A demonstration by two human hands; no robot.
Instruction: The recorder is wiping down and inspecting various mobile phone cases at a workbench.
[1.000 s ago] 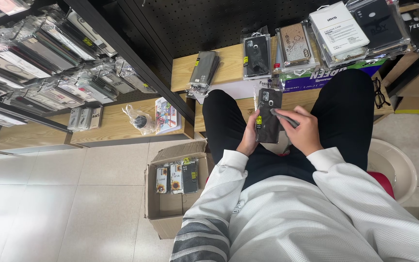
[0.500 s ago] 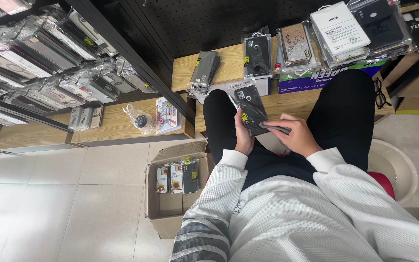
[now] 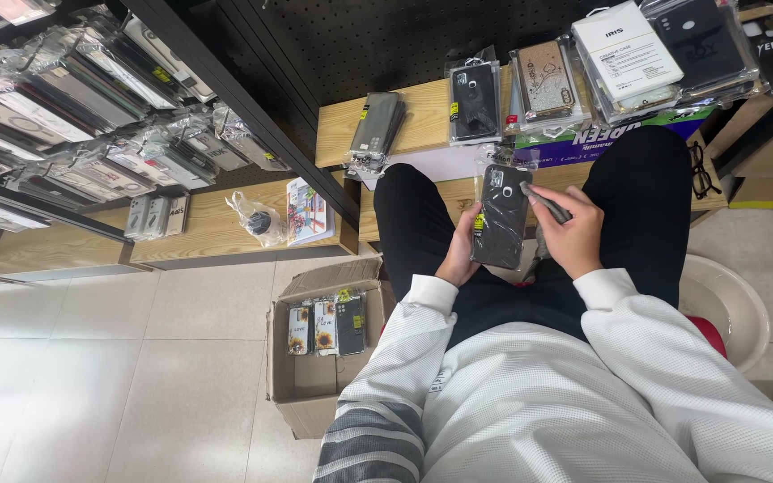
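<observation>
1. Head view, centre of the frame: the left hand grips the lower left edge of a black phone case in a clear sleeve, fingers curled behind it and thumb on the front. The case is held upright over the lap, between the two knees.
2. Just right of centre: the right hand is closed on a small grey marker-like tool, its tip touching the upper right of the sleeve.
3. Step in hand, as I judge it: marking or checking this one packaged case. The next move calls for a steady left grip, so the slick sleeve does not slide under the tip.
4. Upper centre: a wooden counter carries more packaged cases, among them a dark stack and a black one.
5. Lower left of centre: an open cardboard box on the tiled floor holds a few cases, two with sunflower prints.
6. Upper left: racks of hanging cases.
</observation>
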